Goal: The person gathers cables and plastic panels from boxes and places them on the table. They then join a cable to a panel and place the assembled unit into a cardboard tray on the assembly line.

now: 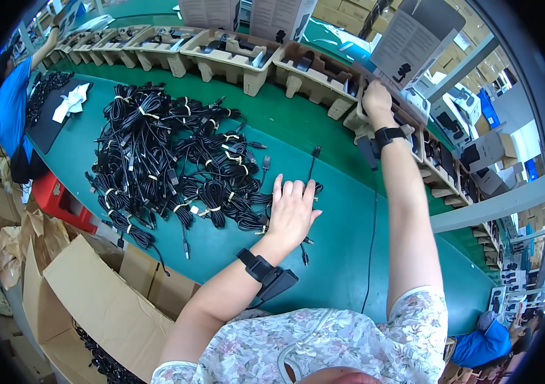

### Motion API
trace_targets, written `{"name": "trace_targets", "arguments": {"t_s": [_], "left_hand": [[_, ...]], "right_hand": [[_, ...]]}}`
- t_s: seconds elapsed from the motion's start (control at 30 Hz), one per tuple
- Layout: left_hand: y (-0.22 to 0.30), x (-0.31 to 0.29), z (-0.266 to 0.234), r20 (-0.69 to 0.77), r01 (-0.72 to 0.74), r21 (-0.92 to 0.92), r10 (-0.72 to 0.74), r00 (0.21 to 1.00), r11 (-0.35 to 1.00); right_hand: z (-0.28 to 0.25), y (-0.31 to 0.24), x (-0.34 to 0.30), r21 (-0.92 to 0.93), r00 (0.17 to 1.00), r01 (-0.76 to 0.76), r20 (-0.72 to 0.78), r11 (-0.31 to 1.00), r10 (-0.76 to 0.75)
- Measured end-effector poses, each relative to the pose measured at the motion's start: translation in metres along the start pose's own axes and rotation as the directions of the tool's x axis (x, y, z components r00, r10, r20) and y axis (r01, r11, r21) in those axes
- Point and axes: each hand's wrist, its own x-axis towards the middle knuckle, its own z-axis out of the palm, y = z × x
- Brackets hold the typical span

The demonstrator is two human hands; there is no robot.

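Observation:
My left hand (293, 211) lies palm down on the green table at the right side of a big heap of black cable bundles (151, 141). Its fingers are stretched out over a cable bundle (313, 168), whose plug end sticks out beyond the fingertips. Most of that bundle is covered by the hand. At the far right, my right hand (377, 101) reaches into a brown moulded pulp tray (357, 121) in the row. The right fingers point down into the tray, and I cannot see what they touch. Both wrists wear black straps with a device.
A row of pulp trays (227, 61) with black parts runs along the far side of the green table (336, 256). Printed boxes (413, 45) stand behind it. A cardboard box (93, 307) of cables is at lower left. Co-workers in blue (13, 102) are at the edges.

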Motion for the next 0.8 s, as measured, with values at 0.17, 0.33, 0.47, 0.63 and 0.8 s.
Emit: {"name": "trace_targets", "arguments": {"t_s": [0.17, 0.33, 0.47, 0.63, 0.8], "left_hand": [[0.001, -0.001, 0.001, -0.007, 0.007, -0.013, -0.007, 1.0, 1.0], [-0.003, -0.003, -0.001, -0.046, 0.027, -0.012, -0.027, 0.999, 1.0], [0.001, -0.002, 0.004, -0.048, 0.01, -0.035, -0.012, 0.999, 0.999], [0.0, -0.006, 0.004, -0.053, 0.012, -0.033, -0.014, 0.999, 0.999], [-0.001, -0.003, 0.002, -0.04, 0.028, -0.034, -0.029, 0.999, 0.999]], "right_hand": [[0.0, 0.0, -0.003, 0.129, 0.975, -0.221, 0.03, 0.967, 0.219], [-0.032, -0.005, -0.03, -0.1, 0.975, 0.144, 0.187, 0.985, -0.123], [-0.013, 0.022, -0.033, -0.072, 0.991, 0.102, -0.084, 0.992, -0.108], [-0.011, 0.026, -0.04, 0.164, 0.975, -0.155, -0.131, 0.974, 0.178], [-0.011, 0.036, -0.028, 0.038, 0.997, -0.068, -0.02, 0.997, 0.069]]}}
